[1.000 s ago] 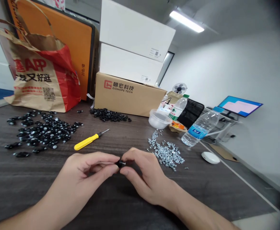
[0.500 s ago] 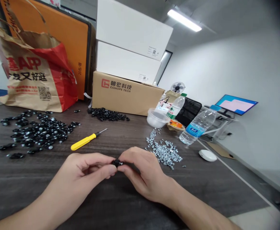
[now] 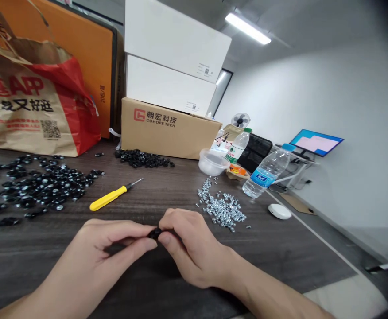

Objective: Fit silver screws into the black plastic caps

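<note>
My left hand point(image 3: 110, 246) and my right hand point(image 3: 189, 248) meet just above the dark wooden table point(image 3: 280, 252), both pinching one small black part point(image 3: 154, 233) between thumbs and forefingers. Most of the part is hidden by the fingertips. A pile of small silver screws point(image 3: 222, 208) lies just beyond my right hand. A yellow-handled screwdriver point(image 3: 109, 198) lies beyond my left hand. A wide scatter of black parts point(image 3: 37, 186) covers the table at the left, and a smaller black heap point(image 3: 142, 158) sits by the cardboard box.
A brown cardboard box point(image 3: 167, 128) carries two white boxes point(image 3: 170, 62). A paper bag point(image 3: 31, 102) stands at the left before an orange panel point(image 3: 77, 48). A clear plastic cup point(image 3: 213, 162), two water bottles point(image 3: 265, 172) and a white round device point(image 3: 279, 211) lie at the right.
Both hands stay pinched on the black part and have shifted slightly left and down in the picture. The camera has turned a little to the right.
</note>
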Demonstrator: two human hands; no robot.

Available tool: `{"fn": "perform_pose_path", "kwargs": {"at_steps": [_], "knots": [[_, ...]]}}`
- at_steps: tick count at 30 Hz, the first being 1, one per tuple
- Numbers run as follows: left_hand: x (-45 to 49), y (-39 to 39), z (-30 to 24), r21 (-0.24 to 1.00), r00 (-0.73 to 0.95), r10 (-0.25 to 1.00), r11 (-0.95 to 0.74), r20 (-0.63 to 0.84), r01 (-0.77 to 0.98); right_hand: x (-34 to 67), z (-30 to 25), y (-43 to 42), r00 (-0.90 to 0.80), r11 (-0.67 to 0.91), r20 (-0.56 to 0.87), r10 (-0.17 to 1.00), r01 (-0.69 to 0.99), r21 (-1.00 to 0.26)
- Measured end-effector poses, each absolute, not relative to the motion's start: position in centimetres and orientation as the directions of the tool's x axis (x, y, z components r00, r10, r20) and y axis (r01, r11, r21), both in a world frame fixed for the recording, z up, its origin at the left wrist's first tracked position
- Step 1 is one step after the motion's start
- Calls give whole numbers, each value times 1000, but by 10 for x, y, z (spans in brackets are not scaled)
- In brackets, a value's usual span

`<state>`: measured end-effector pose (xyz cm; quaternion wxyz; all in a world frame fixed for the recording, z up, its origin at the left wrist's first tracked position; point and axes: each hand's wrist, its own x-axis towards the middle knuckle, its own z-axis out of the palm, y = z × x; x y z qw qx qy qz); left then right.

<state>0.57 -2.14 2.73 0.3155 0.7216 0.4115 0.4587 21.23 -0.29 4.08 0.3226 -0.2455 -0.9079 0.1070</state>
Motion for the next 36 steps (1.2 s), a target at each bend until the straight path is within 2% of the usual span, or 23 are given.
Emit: {"fn": "perform_pose_path", "kwargs": {"at_steps": [3, 6, 10, 13, 17, 19, 21, 25, 27, 29, 32, 34, 36], "knots": [[7, -23, 30, 796, 255, 866, -497, 430, 347, 211, 40, -6, -661, 788, 446, 603, 408, -460], [7, -22, 30, 810, 248, 874, -482, 418, 334, 210, 42, -8, -627, 708, 371, 685, 450, -544], [6, -21, 28, 843, 231, 884, -461, 407, 278, 211, 43, -5, -627, 783, 475, 617, 431, -447], [6, -23, 27, 831, 226, 884, -464, 410, 308, 211, 42, -4, -668, 827, 496, 555, 384, -410], [7, -25, 30, 787, 235, 877, -481, 420, 387, 209, 43, -8, -665, 696, 329, 670, 408, -591], [7, -24, 30, 807, 259, 887, -456, 382, 375, 208, 44, -9, -643, 648, 282, 712, 447, -617], [8, -23, 30, 847, 268, 902, -417, 339, 330, 209, 44, -8, -627, 693, 346, 698, 469, -548], [7, -22, 28, 879, 263, 914, -381, 310, 287, 211, 41, -5, -658, 809, 473, 586, 452, -375], [7, -23, 27, 860, 268, 909, -398, 321, 319, 211, 40, -6, -678, 838, 493, 545, 420, -349], [6, -23, 27, 820, 258, 894, -441, 366, 365, 209, 41, -8, -669, 805, 459, 585, 412, -426], [6, -23, 27, 779, 248, 879, -476, 407, 408, 207, 45, -11, -641, 673, 316, 699, 442, -593], [6, -22, 28, 806, 273, 893, -444, 359, 391, 207, 47, -10, -627, 639, 281, 727, 468, -611], [7, -22, 29, 844, 295, 904, -405, 310, 352, 209, 47, -7, -625, 671, 318, 713, 477, -567]]}}
